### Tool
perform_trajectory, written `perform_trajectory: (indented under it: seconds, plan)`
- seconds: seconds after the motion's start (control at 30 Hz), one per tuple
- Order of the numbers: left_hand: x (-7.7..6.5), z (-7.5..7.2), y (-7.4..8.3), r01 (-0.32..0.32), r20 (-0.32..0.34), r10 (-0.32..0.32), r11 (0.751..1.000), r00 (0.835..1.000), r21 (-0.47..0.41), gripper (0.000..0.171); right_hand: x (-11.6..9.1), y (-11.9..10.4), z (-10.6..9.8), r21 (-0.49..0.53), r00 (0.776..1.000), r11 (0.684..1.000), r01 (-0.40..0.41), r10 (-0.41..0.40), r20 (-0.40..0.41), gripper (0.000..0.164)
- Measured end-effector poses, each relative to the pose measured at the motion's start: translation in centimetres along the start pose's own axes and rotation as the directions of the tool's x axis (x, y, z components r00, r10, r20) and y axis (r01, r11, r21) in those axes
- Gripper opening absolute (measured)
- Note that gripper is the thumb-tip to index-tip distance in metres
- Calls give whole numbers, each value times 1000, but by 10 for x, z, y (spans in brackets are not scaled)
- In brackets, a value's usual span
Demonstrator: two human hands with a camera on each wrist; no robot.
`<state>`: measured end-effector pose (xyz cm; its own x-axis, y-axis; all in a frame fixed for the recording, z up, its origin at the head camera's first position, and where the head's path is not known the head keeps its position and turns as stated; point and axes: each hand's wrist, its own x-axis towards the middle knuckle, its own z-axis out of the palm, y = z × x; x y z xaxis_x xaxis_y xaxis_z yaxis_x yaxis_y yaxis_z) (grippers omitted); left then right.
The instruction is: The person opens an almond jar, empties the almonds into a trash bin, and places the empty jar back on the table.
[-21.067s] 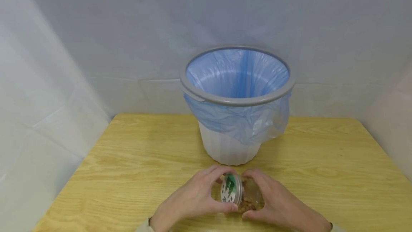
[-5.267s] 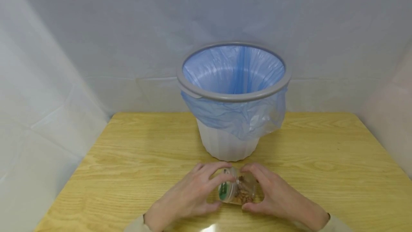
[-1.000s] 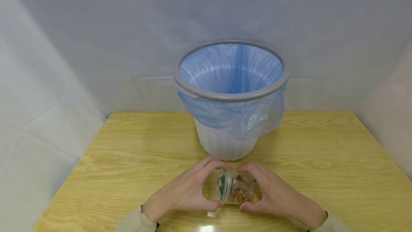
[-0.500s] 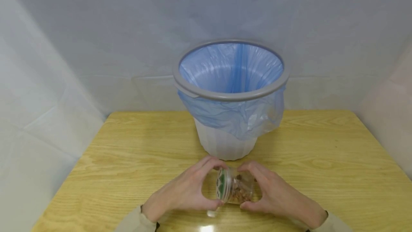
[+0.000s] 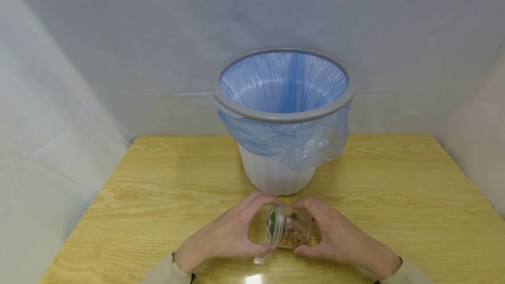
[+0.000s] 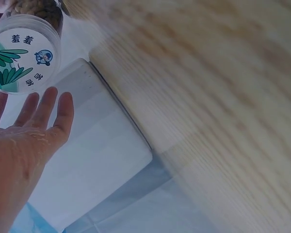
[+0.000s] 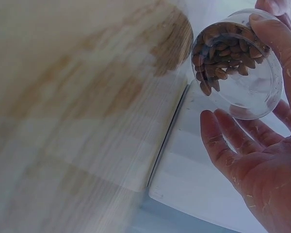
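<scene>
A clear plastic jar (image 5: 297, 231) of brown nuts lies sideways between the two hands, close over the table in front of the bin. My left hand (image 5: 226, 233) grips its lid (image 5: 271, 225) from the left, fingers at the upper rim and thumb at the lower. White with green leaves and dark characters, the lid face (image 6: 19, 60) shows in the left wrist view. From the other side my right hand (image 5: 343, 240) holds the jar body near its base. Through that base, the right wrist view shows the nuts (image 7: 228, 53), which look like almonds, heaped along one side.
Just behind the hands stands a white bin (image 5: 278, 176) with a grey rim (image 5: 284, 117) and a blue liner bag (image 5: 276, 141) folded over its outside. The wooden table (image 5: 158, 179) reaches back to pale sheeting (image 5: 158, 47), which also hangs at both sides.
Over the last second both hands and the jar have hardly moved. About five seconds ago, the left fingers lay across the lid with the thumb away from it; now fingers and thumb hold its rim.
</scene>
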<state>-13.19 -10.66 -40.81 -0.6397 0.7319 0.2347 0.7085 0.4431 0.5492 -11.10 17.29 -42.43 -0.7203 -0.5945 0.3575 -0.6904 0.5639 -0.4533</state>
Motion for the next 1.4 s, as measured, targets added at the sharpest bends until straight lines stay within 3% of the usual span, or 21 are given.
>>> perform_trajectory:
  seconds: [0.23,0.53,0.8,1.1,1.4]
  plan:
    - [0,1,-1,-54,-25,56,996,998,65,94,1,0,-1,7,1000,1000,-16,16,19,77]
    - [1,3,-1,-89,-43,96,986,994,142,87,1,0,0,-3,1000,1000,-17,17,12,76]
    - [2,4,0,-104,-51,111,987,992,124,83,1,1,0,3,1000,1000,-3,3,6,75]
    - [0,3,0,-53,-30,53,999,998,11,85,1,2,2,8,1000,1000,10,-10,-13,76]
    - [-4,-1,3,31,-8,-31,1000,1000,5,87,0,1,0,0,999,1000,-31,31,13,74]
